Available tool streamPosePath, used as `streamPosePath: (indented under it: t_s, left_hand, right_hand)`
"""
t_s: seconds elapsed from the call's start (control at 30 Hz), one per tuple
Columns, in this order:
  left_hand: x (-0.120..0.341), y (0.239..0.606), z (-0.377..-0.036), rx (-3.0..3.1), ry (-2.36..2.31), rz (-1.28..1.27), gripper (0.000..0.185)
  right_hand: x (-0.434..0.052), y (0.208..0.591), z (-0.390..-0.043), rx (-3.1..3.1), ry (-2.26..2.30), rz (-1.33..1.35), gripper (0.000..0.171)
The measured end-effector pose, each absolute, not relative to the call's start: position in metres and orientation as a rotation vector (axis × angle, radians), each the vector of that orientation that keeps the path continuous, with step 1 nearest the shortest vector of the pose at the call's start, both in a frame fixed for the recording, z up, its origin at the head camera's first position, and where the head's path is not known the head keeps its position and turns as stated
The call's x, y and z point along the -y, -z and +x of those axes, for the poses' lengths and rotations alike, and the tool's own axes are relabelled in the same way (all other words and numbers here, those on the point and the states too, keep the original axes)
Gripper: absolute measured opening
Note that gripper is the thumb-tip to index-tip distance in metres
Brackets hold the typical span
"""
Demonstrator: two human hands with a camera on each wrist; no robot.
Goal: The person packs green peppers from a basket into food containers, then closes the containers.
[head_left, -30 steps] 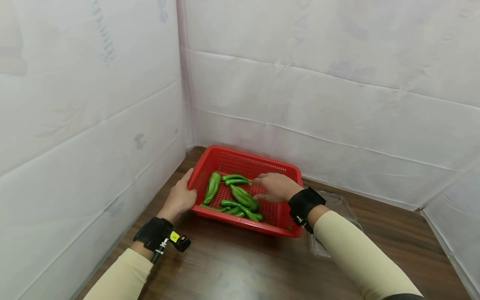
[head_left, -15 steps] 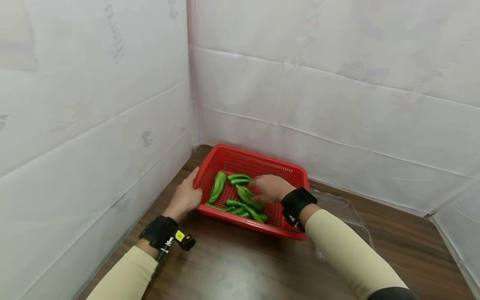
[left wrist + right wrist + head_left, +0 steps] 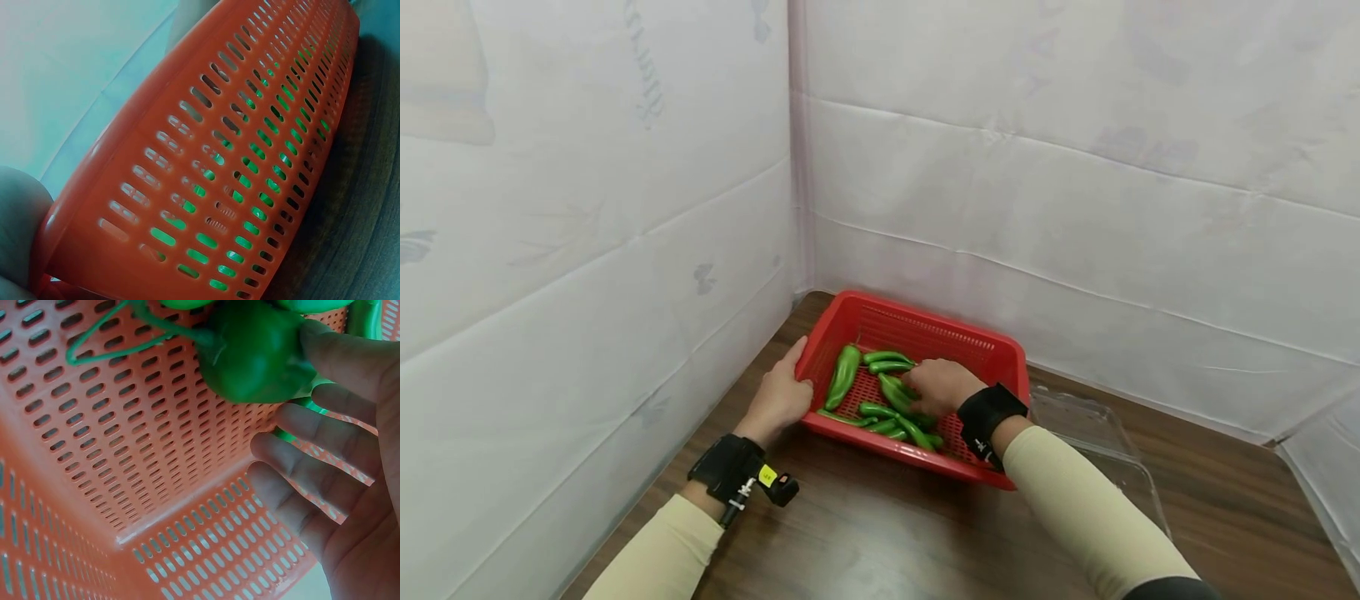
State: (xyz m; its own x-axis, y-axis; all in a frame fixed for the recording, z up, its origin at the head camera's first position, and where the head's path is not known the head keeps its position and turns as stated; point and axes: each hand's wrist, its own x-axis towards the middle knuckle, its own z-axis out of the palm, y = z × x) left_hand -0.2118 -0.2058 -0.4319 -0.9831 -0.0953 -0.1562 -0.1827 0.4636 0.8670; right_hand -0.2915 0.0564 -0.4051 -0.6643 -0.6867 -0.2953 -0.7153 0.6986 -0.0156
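Pepper: green pepper (image 3: 897, 392) under the right hand (image 3: 942, 386) in the basket, long axis slanting away toward the left hand, stem nearest the wrist.
Right hand: fingers curled onto pepper.
Left hand: left hand (image 3: 781, 395) grips red basket (image 3: 925, 325) edge.

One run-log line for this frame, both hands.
left hand: holds red basket side | right hand: in basket, fingers curling round green pepper | clear tray: beside basket
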Motion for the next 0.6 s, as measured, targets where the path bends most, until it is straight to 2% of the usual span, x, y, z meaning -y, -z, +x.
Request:
streamPosePath:
  t_s: [0.13,0.37,0.6]
  left_hand:
    - [0.2042,0.4314,-0.2109,-2.632,-1.558,-0.237,0.076]
    - [0.2015,0.4294,-0.2098,-2.62,-1.57,-0.229,0.075]
    - [0.2008,0.4298,-0.2105,-2.622,-1.564,-0.235,0.076]
  right_hand:
    - [-0.0573,0.4065,-0.2896,-2.639,-0.149,-1.132,0.026]
    - [-0.0578,0.4068,-0.2891,-2.631,-0.098,-1.111,0.016]
    - [-0.0589,0.4115,-0.2879,-2.629,-0.105,-1.092,0.032]
